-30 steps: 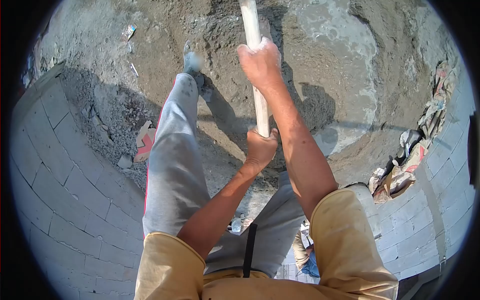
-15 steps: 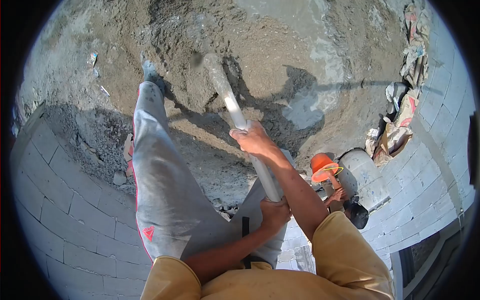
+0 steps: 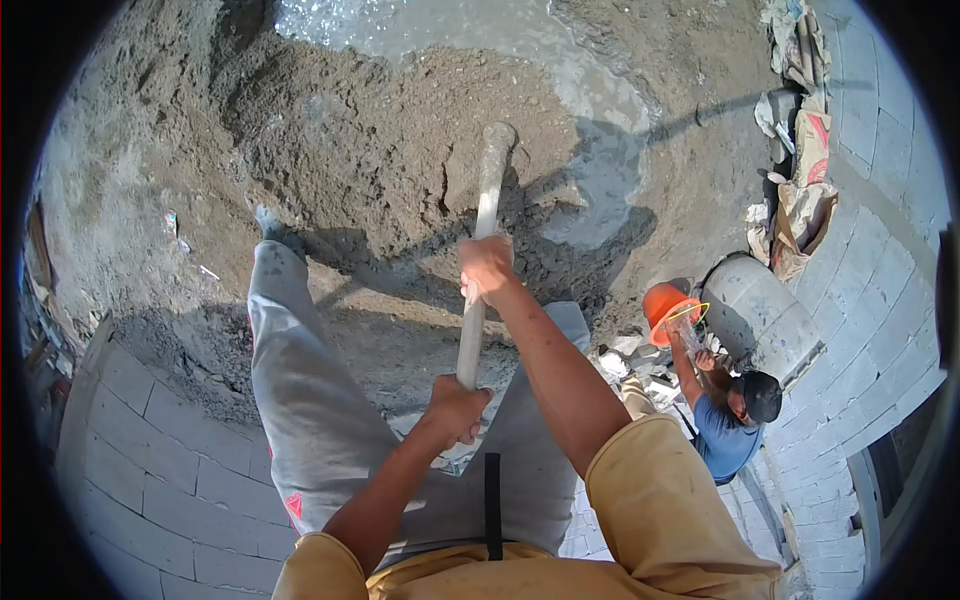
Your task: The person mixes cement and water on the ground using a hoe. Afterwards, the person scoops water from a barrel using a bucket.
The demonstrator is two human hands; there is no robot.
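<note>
Both my hands are wrapped around the pale handle of a hoe (image 3: 489,190). My right hand (image 3: 485,266) grips the handle about midway, farther from my body. Closer to me, my left hand (image 3: 457,409) closes on the handle's near end. The hoe's far end is caked with grey mortar and rests at a heap of damp sand mix (image 3: 400,130); its blade is hidden there. Shallow grey water (image 3: 420,25) lies beyond the heap, with a wet grey patch to its right.
On the right a co-worker (image 3: 728,430) in a blue shirt and dark cap holds an orange bucket (image 3: 668,308) beside a grey drum (image 3: 765,310). Torn paper sacks (image 3: 812,150) line the block wall (image 3: 880,250). Another block wall (image 3: 160,430) curves at lower left.
The hoe's far end has swung right and the handle stands straighter in view. My hands have moved left. The view has shifted, showing more water and more of the co-worker.
</note>
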